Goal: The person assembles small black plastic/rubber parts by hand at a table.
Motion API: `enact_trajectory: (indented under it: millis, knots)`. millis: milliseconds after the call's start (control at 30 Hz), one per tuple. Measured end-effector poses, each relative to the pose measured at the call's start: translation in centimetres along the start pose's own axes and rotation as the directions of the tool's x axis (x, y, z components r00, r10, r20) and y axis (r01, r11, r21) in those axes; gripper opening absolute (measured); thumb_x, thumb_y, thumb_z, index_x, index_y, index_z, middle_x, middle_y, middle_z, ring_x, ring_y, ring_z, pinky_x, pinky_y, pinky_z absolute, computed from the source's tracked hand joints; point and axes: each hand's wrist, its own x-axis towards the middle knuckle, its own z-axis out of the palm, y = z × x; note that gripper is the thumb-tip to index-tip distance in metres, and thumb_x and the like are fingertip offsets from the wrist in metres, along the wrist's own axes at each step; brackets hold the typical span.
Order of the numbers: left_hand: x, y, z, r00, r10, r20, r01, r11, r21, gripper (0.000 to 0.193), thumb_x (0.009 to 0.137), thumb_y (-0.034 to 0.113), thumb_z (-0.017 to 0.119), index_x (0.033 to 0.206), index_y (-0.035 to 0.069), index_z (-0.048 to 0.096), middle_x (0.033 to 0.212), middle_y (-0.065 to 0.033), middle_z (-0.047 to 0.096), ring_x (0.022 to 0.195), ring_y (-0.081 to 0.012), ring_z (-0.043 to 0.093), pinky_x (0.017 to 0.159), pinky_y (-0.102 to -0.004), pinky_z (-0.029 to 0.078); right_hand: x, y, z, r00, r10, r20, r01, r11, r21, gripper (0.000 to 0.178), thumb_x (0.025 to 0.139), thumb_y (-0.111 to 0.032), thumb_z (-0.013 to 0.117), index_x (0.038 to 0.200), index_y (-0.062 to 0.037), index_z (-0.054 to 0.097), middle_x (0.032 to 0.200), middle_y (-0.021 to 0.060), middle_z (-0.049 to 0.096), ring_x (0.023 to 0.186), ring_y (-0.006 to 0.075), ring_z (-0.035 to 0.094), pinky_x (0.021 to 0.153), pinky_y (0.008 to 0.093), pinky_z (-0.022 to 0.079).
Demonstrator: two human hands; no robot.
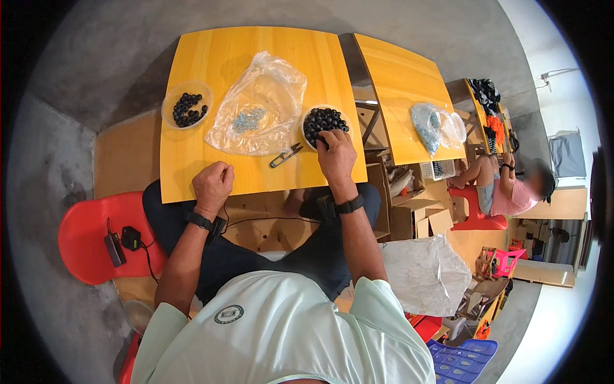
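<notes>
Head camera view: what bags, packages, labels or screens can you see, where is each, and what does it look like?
Clear plastic bag: middle of the near yellow table, crumpled, small bluish parts inside.
Second clear bag: next table, bluish contents.
Large whitish bag: floor, right of the person.
Round badge: shirt, dark green.

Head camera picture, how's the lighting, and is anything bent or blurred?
Head view: even daylight, brightest and washed out at the right rim; the yellow wooden table has edges bowed by the fisheye; glare glints on the clear plastic bag; black vignette fills the corners; hands and black beads look sharp.
</notes>
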Motion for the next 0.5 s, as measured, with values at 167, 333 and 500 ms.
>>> enact_trajectory:
  millis: [167,333,500]
  knots:
    - [0.1,0.0,0.1,1.0,0.017,-0.012,-0.017,1.0,-0.008,0.018,0.085,0.013,0.071,0.074,0.006,0.06,0.068,-0.0113,0.062,0.063,-0.0322,0.062,0.055,-0.0413,0.047,-0.2,-0.1,-0.3,0.993,0.019,-0.113,-0.01,0.997,0.075,0.022,0.078,-0.006,0.077,0.099,-0.0078,0.069,0.091,0.0089,0.066,0.086,0.0291,0.064,0.073,0.038,0.052]
    - [0.0,-0.1,0.0,1.0,0.002,0.008,-0.002,1.0,-0.004,0.017,0.085,0.012,0.071,0.074,0.006,0.06,0.068,-0.0112,0.062,0.063,-0.0322,0.062,0.055,-0.0412,0.047,-1.7,-1.1,-1.4,0.931,0.364,0.033,-0.3,0.708,0.639,0.019,0.089,-0.003,0.072,0.107,-0.0032,0.067,0.091,0.0031,0.062,0.078,0.0146,0.06,0.074,0.0285,0.051]
    - [0.0,0.2,0.1,1.0,0.001,0.007,-0.001,1.0,-0.009,0.017,0.086,0.013,0.071,0.074,0.006,0.06,0.068,-0.0113,0.062,0.063,-0.0324,0.062,0.055,-0.0412,0.047,-3.4,-1.7,-2.4,0.85,0.39,0.353,-0.417,0.091,0.904,0.019,0.094,-0.005,0.069,0.113,-0.0022,0.065,0.098,0.0,0.062,0.077,0.0089,0.055,0.071,0.0242,0.048]
